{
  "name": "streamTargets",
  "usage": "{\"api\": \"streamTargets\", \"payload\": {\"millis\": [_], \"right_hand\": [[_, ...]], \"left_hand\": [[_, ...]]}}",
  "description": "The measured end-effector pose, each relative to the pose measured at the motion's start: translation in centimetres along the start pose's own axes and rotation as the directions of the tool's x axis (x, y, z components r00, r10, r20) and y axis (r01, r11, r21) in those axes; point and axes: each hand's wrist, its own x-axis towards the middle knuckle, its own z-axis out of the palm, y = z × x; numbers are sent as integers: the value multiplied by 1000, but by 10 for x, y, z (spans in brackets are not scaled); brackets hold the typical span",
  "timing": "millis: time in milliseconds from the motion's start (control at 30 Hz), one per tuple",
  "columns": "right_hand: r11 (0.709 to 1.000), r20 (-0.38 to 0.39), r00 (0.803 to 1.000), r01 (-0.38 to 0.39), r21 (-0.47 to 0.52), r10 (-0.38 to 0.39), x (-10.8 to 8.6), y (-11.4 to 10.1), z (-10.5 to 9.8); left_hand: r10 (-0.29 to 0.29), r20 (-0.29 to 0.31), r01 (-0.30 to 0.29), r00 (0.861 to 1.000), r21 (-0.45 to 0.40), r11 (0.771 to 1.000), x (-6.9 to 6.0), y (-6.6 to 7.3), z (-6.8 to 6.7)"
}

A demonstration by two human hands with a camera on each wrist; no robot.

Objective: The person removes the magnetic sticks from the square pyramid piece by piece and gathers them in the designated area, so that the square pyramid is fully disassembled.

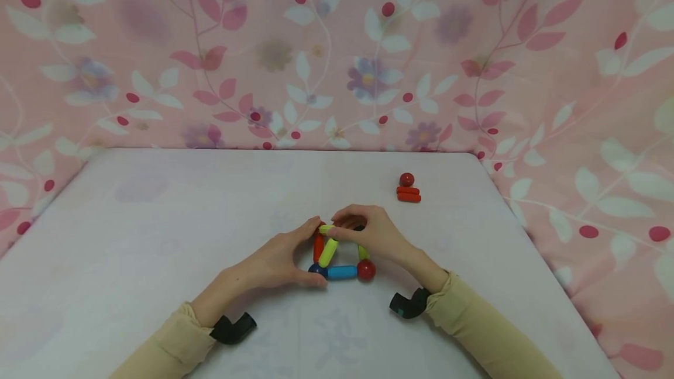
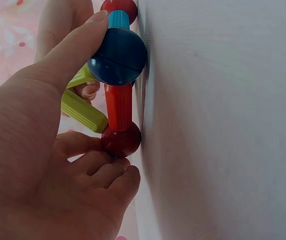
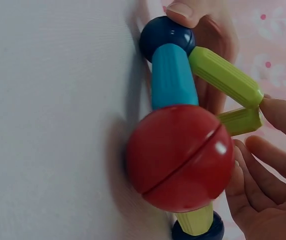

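Pink floral cloth (image 1: 326, 75) hangs behind a white-covered desk (image 1: 158, 221), where the left hand (image 1: 268, 259) clamps one side of a frame of glossy balls and ribbed rods (image 1: 342, 272), thumb on a dark blue ball (image 2: 117, 56), fingertips at a red ball (image 2: 121, 141). The right hand (image 1: 376, 233) pinches two lime-green rods (image 3: 228, 77), nearly hiding the far navy ball (image 3: 216, 231) from the head view; the right wrist view shows it, partly cut off. Only that view misses the ribbed red rod (image 2: 119, 107).
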Motion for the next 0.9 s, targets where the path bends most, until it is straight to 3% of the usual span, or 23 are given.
{"api": "streamTargets", "payload": {"millis": [500,900], "right_hand": [[999,-2,999,-36,-5,36,-1,-1,1],[998,-70,997,-29,-54,25,2,6,-3]], "left_hand": [[-2,-5,2,1000,11,1000,0,1,-1],[-20,-6,21,1000,12,1000,1,-1,0]]}}
